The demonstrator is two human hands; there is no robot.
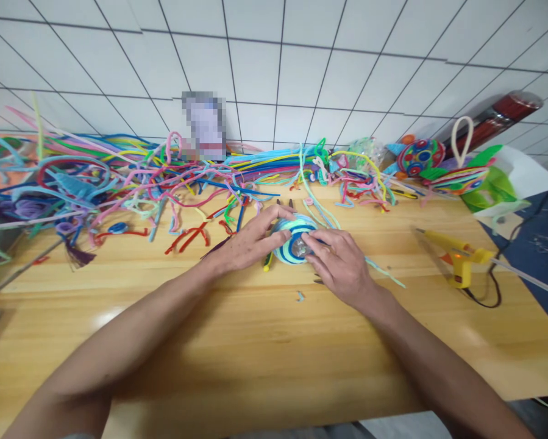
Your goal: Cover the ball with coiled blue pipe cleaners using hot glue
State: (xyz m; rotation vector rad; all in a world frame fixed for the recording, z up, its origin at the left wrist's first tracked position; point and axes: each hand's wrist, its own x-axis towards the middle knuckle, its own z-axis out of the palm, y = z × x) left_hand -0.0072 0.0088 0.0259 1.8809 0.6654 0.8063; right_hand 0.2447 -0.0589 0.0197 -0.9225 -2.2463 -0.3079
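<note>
White wall tiles (255, 67) run along the back, with a pale wood counter (255, 353) below, pretty cluttered on its far side. Around the middle of that counter is a coiled round piece (303, 222), green and blue stripes with a clear centre (301, 247). Left hand (253, 241) has it gripped at its left and far side, and the right hand (344, 262) grips it too, fingertips pinched in by the clear centre. Can't tell how hard either one's squeezing, fwiw.

Main worry imo: uneven pressure near the middle could make the coils slip or lift, since I can't see what holds them down. A loose green strand (386, 272) sticks out past the right hand, so a wrist could snag it and tug something out of line. There's also a yellow handle (267, 261) poking out beside the piece; if that tool runs underneath, things could rock.

Off to the right sits a yellow glue gun (461, 256) with an orange glow, so probably powered, nozzle facing the work. A careless forearm or a snagged black cord (497, 296) could swing it round and mean a burn or stray glue. Further back, that tangle of fuzzy stems (131, 183) looks easy to drag into everything lol.
</note>
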